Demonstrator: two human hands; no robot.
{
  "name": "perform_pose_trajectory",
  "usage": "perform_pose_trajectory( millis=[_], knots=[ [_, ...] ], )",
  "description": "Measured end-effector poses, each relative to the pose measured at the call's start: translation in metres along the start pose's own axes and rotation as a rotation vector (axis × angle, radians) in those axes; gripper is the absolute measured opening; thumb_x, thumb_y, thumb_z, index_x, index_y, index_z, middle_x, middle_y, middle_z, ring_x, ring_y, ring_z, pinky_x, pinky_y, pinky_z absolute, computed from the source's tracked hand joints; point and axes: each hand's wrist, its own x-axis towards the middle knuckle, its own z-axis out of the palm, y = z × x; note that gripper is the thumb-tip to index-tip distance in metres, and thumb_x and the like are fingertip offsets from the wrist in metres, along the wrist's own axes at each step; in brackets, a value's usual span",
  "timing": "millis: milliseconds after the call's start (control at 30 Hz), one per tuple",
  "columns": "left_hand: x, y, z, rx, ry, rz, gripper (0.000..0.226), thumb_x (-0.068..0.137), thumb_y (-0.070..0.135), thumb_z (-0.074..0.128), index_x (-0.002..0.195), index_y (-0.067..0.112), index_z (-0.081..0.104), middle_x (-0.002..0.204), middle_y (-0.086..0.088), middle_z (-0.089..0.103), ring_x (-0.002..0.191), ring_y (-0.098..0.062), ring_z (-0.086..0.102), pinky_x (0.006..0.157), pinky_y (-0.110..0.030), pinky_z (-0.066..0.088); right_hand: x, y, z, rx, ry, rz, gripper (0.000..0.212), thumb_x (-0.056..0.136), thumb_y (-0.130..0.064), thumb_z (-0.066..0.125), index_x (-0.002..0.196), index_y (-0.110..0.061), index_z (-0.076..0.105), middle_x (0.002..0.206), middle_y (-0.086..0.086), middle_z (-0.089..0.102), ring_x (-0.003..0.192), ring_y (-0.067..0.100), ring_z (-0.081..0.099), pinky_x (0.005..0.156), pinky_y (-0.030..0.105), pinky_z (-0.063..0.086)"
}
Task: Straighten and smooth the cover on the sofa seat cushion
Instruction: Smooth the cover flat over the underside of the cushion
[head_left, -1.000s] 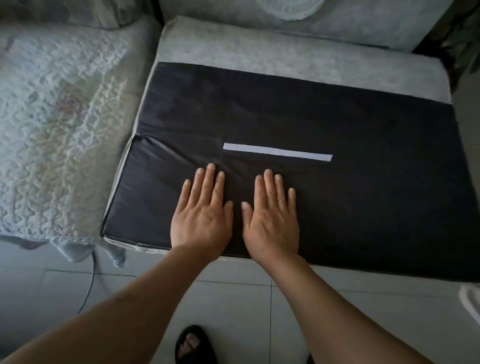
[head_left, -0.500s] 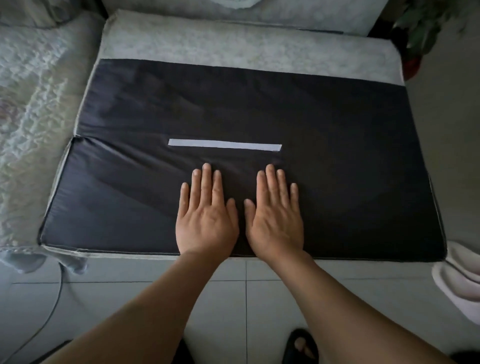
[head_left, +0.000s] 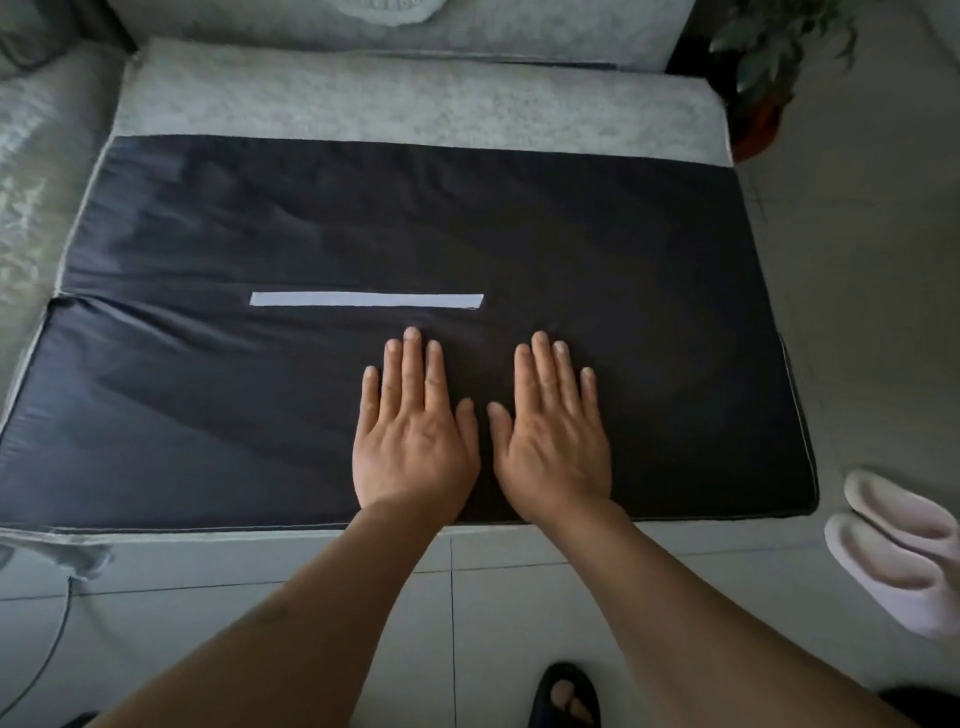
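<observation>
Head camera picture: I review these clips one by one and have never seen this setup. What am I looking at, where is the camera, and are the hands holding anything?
No machine here: a person wears one wide-angle camera on the head, looking forward and down, so the two forearms come in from the bottom edge. The left hand and right hand lie flat, side by side, fingers straight, palms down on the dark cover of a sofa seat cushion. They hold nothing; they press on the fabric. Just beyond the fingertips is a pale strip on the cover. Creases show on the cover's left part. On the tiled floor at right lie pale slippers; a potted plant stands at upper right.
</observation>
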Motion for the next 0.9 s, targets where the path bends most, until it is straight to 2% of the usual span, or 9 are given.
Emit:
perform_pose_trajectory(
  millis=[167,233,300,400,533,667,767,833,900],
  knots=[
    [0.001,0.022,-0.032,-0.050,-0.060,-0.037,0.071,0.109,0.045,0.016,0.169,0.009,0.004,0.176,-0.006,-0.008,0.162,-0.018,-0.013,0.132,-0.038,-0.007,0.000,0.018,-0.046,0.222,0.036,-0.012,0.060,0.111,-0.049,0.013,0.164,-0.022,0.027,0.174,-0.003,0.016,0.160,0.013,0.006,0.130,0.035,0.005],
    [0.002,0.039,-0.041,-0.110,0.112,0.016,0.072,0.108,0.043,0.023,0.168,0.005,0.012,0.176,-0.011,0.004,0.163,-0.023,-0.003,0.132,-0.040,-0.001,-0.003,0.031,-0.060,0.181,0.275,0.012,0.059,0.112,-0.045,0.019,0.161,-0.016,0.034,0.172,0.003,0.024,0.160,0.019,0.013,0.131,0.039,0.012],
    [0.004,0.056,-0.033,-0.165,0.247,0.076,0.071,0.106,0.038,0.032,0.166,0.002,0.019,0.175,-0.014,0.012,0.163,-0.027,0.005,0.133,-0.044,0.006,-0.005,0.050,-0.055,0.122,0.384,0.018,0.058,0.113,-0.039,0.025,0.163,-0.012,0.028,0.173,0.009,0.017,0.161,0.024,0.007,0.131,0.045,0.011],
    [-0.003,0.075,-0.003,-0.100,0.102,0.112,0.072,0.108,0.043,0.027,0.167,0.005,0.015,0.176,-0.012,0.001,0.163,-0.026,-0.004,0.132,-0.047,0.006,-0.011,0.078,-0.026,-0.017,0.149,0.051,0.064,0.111,-0.047,0.016,0.167,-0.014,0.012,0.175,0.007,-0.001,0.161,0.023,-0.006,0.131,0.050,0.007],
    [-0.006,0.087,0.019,0.017,-0.062,0.071,0.073,0.107,0.051,0.012,0.168,0.014,-0.003,0.175,-0.004,-0.017,0.160,-0.018,-0.022,0.131,-0.042,-0.010,-0.009,0.089,-0.010,-0.028,0.017,0.038,0.068,0.108,-0.051,0.011,0.167,-0.017,0.008,0.175,0.004,-0.001,0.161,0.021,-0.006,0.130,0.049,0.002],
    [0.002,0.104,-0.008,-0.013,-0.159,0.059,0.072,0.108,0.048,0.013,0.169,0.012,0.001,0.174,-0.005,-0.017,0.160,-0.019,-0.021,0.129,-0.036,-0.014,-0.005,0.101,-0.049,0.181,-0.024,-0.005,0.057,0.112,-0.044,0.024,0.162,-0.021,0.032,0.173,-0.001,0.019,0.161,0.016,0.007,0.131,0.038,0.006],
    [0.009,0.125,-0.028,-0.070,-0.196,0.138,0.068,0.111,0.045,0.024,0.169,0.013,0.009,0.177,-0.004,-0.004,0.162,-0.018,-0.010,0.130,-0.034,-0.009,-0.004,0.119,-0.075,0.269,0.291,0.053,0.048,0.112,-0.038,0.033,0.144,-0.015,0.061,0.156,0.003,0.053,0.152,0.021,0.038,0.124,0.038,0.028],
    [0.011,0.142,-0.029,-0.164,-0.007,0.195,0.063,0.111,0.040,0.029,0.167,0.011,0.022,0.176,-0.007,0.012,0.163,-0.020,0.002,0.132,-0.037,0.000,-0.006,0.136,-0.077,0.220,0.507,0.061,0.048,0.112,-0.033,0.035,0.147,-0.009,0.056,0.159,0.010,0.048,0.154,0.027,0.034,0.126,0.045,0.028],
    [0.006,0.158,-0.013,-0.207,0.103,0.198,0.063,0.108,0.036,0.032,0.164,0.007,0.031,0.174,-0.011,0.020,0.163,-0.024,0.010,0.133,-0.043,0.008,-0.013,0.155,-0.058,0.155,0.450,0.059,0.053,0.113,-0.034,0.031,0.158,-0.008,0.039,0.169,0.011,0.030,0.160,0.027,0.018,0.129,0.049,0.020]
  ],
)
